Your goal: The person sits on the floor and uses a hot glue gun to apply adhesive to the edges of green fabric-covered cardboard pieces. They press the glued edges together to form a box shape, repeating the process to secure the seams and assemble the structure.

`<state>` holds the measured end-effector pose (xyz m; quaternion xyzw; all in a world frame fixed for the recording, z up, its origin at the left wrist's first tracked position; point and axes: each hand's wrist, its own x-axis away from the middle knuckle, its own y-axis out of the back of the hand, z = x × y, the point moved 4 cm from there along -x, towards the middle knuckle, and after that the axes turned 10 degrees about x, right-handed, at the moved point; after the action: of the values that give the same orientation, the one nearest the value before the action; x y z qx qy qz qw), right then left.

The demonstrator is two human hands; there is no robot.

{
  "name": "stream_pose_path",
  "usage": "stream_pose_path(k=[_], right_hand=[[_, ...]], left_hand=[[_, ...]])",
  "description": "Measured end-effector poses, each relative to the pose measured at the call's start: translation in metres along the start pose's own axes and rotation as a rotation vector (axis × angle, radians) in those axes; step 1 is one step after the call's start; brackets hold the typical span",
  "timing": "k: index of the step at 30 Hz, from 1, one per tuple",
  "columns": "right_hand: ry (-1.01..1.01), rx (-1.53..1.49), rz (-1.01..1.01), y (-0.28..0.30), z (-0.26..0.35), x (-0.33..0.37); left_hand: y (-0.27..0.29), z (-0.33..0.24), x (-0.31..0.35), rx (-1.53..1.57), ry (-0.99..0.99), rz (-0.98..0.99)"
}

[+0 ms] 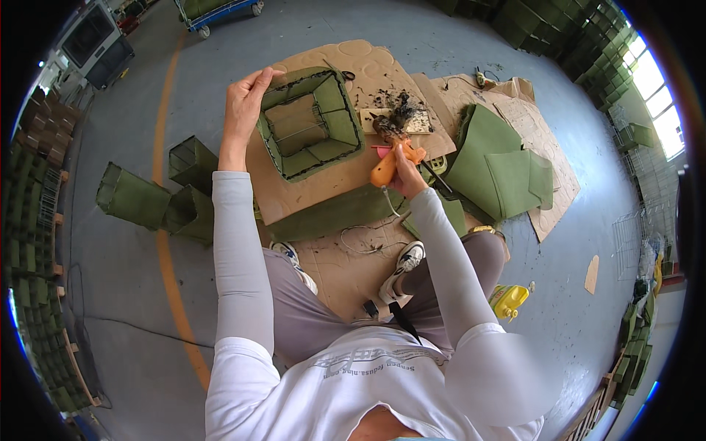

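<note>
At the upper left corner of a green fabric-lined wire basket (346,121), my left hand (248,95) has its fingers pinched on the rim. The basket lies tilted on cardboard, its opening facing me and dark, ragged material along the rim. My right hand (407,173) is wrapped round an orange glue gun (384,170) with a red trigger and a pale cord below. The gun's dark, crusted front end is over a small wooden board (419,122) beside the basket. Black clumped residue (401,110) covers part of that board.
Cardboard (279,202) covers the work surface. Green sheets (493,169) are piled at the right, and several green baskets (132,195) stand on the floor at left. A yellow container (509,301) sits by my right knee. A blue cart (224,16) stands at the far side.
</note>
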<state>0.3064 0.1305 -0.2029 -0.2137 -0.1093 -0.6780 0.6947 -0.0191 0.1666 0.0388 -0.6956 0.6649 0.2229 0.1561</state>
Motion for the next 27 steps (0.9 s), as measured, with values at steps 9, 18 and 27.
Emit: stream_pose_path(k=[9,18,27], right_hand=[[0.039,0.356,0.004,-0.005,0.005,0.020],[0.239,1.164,-0.333,-0.027,0.052,0.031],[0.749,0.707,0.058,-0.119,0.097,0.027]], left_hand=[[0.005,0.007,-0.006,0.243,0.040,-0.092],[0.015,0.025,-0.009,0.393,-0.032,-0.096],[0.008,0.058,0.001,0.525,0.128,-0.366]])
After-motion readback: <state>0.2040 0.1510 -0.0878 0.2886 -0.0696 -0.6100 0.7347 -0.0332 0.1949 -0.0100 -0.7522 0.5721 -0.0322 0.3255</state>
